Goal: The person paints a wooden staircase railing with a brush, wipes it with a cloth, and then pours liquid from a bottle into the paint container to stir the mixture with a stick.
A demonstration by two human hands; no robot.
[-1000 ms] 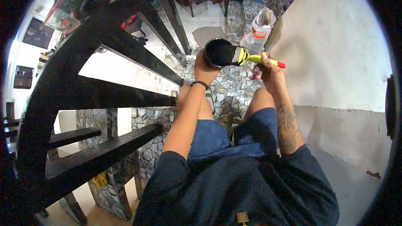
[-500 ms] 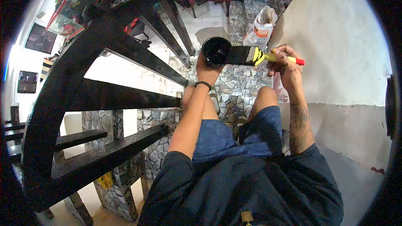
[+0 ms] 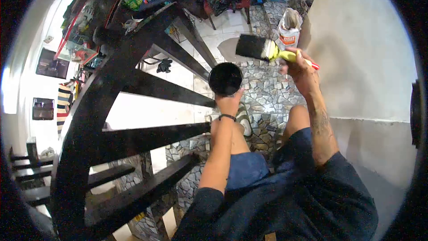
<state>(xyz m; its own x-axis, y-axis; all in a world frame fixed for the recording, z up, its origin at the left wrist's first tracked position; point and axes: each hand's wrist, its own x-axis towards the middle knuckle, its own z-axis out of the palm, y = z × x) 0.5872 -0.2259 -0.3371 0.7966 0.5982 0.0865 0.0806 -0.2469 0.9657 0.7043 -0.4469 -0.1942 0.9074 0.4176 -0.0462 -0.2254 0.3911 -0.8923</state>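
My left hand (image 3: 228, 100) is wrapped round a small round container (image 3: 225, 79) with dark, glossy contents that look like black paint. My right hand (image 3: 301, 68) grips the yellow, red-tipped handle of a wide paintbrush (image 3: 254, 47). The brush's bristles are coated black and point left, held in the air above and to the right of the container, apart from it. Beside my left arm runs a dark stair railing (image 3: 147, 85) with several slanted bars. How full the container is cannot be made out.
Stone-patterned steps (image 3: 263, 89) lie below me. A pale wall (image 3: 361, 62) rises close on my right. A white sack (image 3: 290, 29) stands ahead. Farther off, a cluttered table (image 3: 156, 1) holds an egg tray and a plate.
The brush has lifted away from the container's rim, up and slightly left. My left hand and the container sit lower in view. The whole view has shifted, showing more of the table.
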